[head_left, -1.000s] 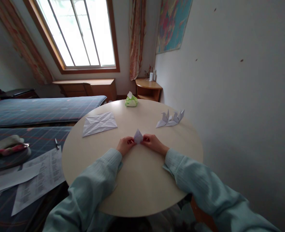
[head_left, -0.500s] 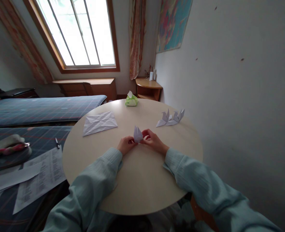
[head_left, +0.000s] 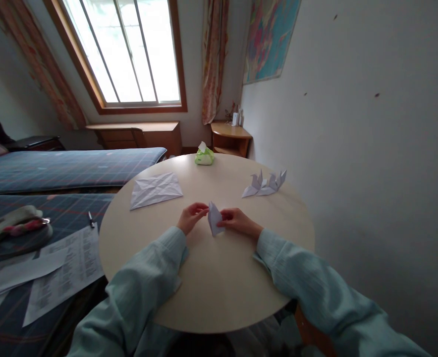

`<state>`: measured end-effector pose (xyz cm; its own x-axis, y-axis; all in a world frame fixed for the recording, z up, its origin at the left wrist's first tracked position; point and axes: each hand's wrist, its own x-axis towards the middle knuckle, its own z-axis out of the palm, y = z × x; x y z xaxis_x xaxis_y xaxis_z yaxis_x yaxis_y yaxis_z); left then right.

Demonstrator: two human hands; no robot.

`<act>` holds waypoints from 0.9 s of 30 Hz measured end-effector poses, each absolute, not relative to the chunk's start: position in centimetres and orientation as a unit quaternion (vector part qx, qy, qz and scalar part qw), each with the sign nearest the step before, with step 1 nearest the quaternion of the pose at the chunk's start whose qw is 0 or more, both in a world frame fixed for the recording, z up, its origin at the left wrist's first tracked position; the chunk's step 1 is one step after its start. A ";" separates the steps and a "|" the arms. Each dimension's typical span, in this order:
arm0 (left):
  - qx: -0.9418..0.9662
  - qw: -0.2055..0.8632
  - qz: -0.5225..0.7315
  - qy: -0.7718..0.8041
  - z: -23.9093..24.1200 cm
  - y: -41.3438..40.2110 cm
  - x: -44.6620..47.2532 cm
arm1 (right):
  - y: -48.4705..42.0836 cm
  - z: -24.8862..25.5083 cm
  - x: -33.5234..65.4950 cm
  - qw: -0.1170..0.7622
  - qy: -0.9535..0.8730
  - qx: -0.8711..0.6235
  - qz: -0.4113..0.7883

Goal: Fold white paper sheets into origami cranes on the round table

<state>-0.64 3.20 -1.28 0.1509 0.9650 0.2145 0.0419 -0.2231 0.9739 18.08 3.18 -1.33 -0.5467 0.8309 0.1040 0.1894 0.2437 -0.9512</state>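
A small folded piece of white paper [head_left: 214, 219] stands tilted above the middle of the round table, its pointed end up. My right hand [head_left: 238, 221] pinches its right side between thumb and fingers. My left hand [head_left: 191, 217] is at the paper's upper left edge, thumb and fingers slightly apart; whether the fingertips touch the edge is hard to make out. Farther back on the right, folded paper birds [head_left: 265, 184] stand joined in a row. A creased white sheet [head_left: 156, 190] lies flat on the left.
The round cream table [head_left: 219, 287] has a green tissue pack [head_left: 204, 156] at its far edge. On the left, a bed [head_left: 66, 168] with plaid covering holds printed sheets [head_left: 65, 272], a pen [head_left: 91, 219] and a bag-like item [head_left: 18, 225]. A white wall [head_left: 371, 163] rises on the right.
The folded paper has turned and tilted, showing a broader flat side, and sits slightly lower. My left hand has shifted from its lower side to its upper left edge. The view moved slightly.
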 end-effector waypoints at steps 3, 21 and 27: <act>0.590 0.478 0.513 0.401 -1.5 3.3 -0.7 | 3.1 -1.3 18.1 0.315 -0.719 -0.353 0.509; 0.635 0.439 0.502 0.390 -0.6 2.7 -0.6 | 2.9 -0.9 18.2 0.290 -0.765 -0.351 0.455; 0.712 0.324 0.480 0.397 0.4 2.0 -1.0 | 2.9 -0.8 18.3 0.285 -0.776 -0.349 0.441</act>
